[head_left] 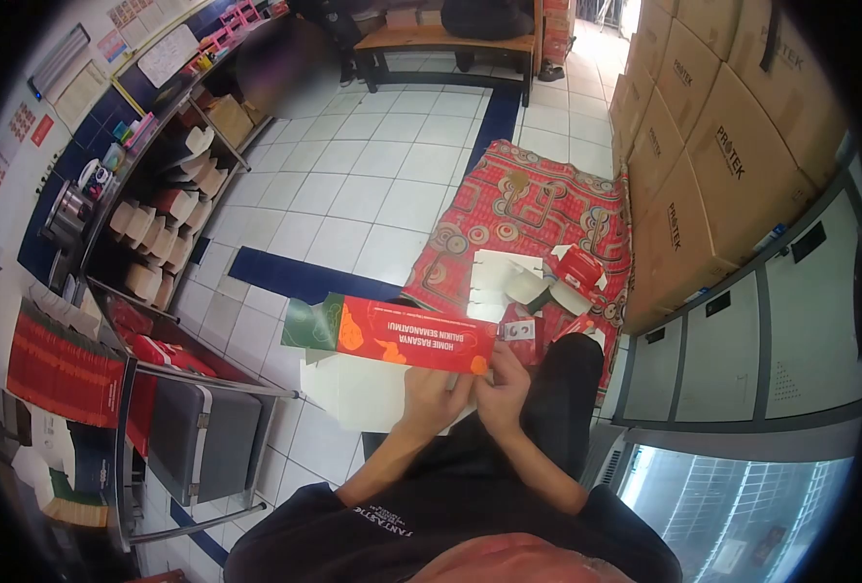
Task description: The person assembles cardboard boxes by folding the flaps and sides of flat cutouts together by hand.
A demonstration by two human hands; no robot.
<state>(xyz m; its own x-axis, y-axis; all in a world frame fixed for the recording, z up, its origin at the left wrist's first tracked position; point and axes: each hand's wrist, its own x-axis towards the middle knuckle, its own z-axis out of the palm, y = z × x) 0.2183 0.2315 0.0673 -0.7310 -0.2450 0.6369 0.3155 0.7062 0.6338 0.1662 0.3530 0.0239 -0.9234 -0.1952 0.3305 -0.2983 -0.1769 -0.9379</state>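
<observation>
A red and green printed cardboard box blank (402,335) with white lettering is held out in front of my lap. Its lower edge is gripped by my left hand (434,400), whose fingers are partly hidden behind the card. At the right end, my right hand (502,389) pinches the card's corner, thumb up. A white cardboard flap (353,391) spreads beneath the printed panel, left of my hands. Beyond my knee, several red and white folded cartons (578,268) lie loosely on a patterned red mat (479,209).
Brown PROTEK cartons (678,146) are stacked at the right, above grey lockers (722,335). A glass-fronted cooler (732,510) stands lower right. On the left are a rack of folded boxes (159,228) and a metal-framed shelf with a grey case (202,437). A wooden bench (440,41) stands at the back.
</observation>
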